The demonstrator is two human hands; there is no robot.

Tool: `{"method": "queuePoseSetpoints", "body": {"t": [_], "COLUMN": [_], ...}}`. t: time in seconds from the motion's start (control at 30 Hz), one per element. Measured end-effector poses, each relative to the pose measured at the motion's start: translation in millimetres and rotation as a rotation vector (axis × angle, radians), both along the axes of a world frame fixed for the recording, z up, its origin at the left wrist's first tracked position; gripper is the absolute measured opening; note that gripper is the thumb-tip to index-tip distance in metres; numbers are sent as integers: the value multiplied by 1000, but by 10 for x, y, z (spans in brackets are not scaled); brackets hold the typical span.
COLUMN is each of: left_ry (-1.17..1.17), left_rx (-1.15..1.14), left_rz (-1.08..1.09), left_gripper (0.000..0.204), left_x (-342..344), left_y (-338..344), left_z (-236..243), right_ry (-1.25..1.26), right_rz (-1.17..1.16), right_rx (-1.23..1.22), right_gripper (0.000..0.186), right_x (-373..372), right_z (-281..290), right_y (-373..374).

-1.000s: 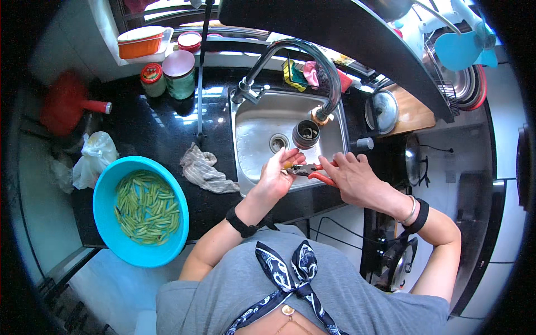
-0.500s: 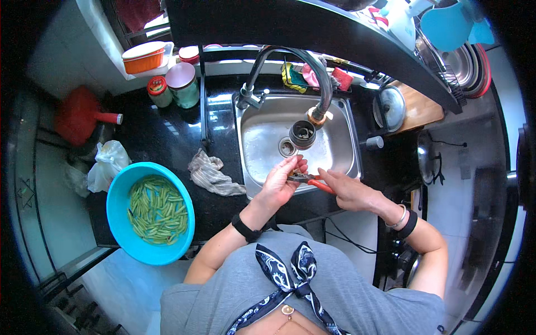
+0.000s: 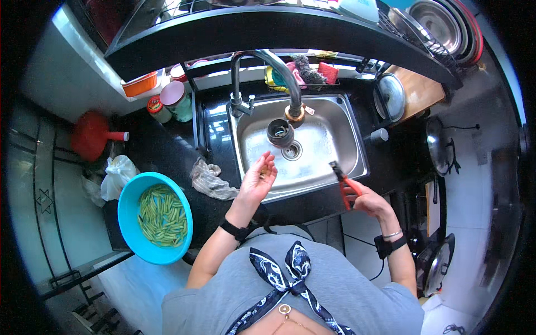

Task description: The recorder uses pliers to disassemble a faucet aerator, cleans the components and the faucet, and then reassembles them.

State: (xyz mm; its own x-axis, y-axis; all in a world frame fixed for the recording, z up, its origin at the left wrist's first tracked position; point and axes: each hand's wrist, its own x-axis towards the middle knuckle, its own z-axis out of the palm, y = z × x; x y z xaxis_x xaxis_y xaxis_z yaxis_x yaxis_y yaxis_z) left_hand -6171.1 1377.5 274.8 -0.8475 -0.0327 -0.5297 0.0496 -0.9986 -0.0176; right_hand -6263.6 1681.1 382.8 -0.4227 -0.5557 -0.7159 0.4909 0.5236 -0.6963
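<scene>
My left hand (image 3: 258, 177) is palm up over the near left edge of the steel sink (image 3: 329, 146). Its fingers curl around a small brownish thing in the palm, too small to name. To the right, my right hand (image 3: 369, 202) grips the red handles of pliers (image 3: 343, 181), whose dark jaws point up and away from me, apart from the left hand. A dark round cup-like part (image 3: 280, 133) with pale bits in it shows near the drain (image 3: 291, 149), below the end of the curved faucet (image 3: 293, 89). Whether it is attached there I cannot tell.
A blue basin (image 3: 126, 223) of green pods stands left, beside a white plastic bag (image 3: 118, 174). A crumpled cloth (image 3: 210, 180) lies left of the sink. Jars (image 3: 177, 100) stand behind. A black shelf (image 3: 268, 34) overhangs the counter; a lidded pan (image 3: 438, 146) is right.
My right hand has drawn the pliers away from my left fingers, to the right, and their jaws now point upward. My left hand has shifted left. The whole view has moved somewhat.
</scene>
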Motion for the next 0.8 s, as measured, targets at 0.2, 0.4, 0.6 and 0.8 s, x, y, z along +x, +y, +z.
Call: {"method": "queuePoseSetpoints", "body": {"t": [0.2, 0.4, 0.6, 0.8], "left_ry": [-86, -189, -243, -174], "left_rx": [-159, -230, -277, -312], "left_rz": [9, 39, 93, 186], "left_gripper": [20, 19, 19, 23], "left_x": [49, 53, 96, 112], "left_y": [45, 143, -25, -271], "left_z": [14, 80, 107, 321], "right_ry": [590, 667, 962, 953], "right_rz": [-149, -131, -166, -150], "right_rx": [360, 1159, 1364, 1298], "right_gripper": [81, 69, 67, 62], "right_x": [-472, -816, -717, -753], "right_z": [-820, -1466, -2140, -2270], "right_y": [1163, 1591, 1816, 1877]}}
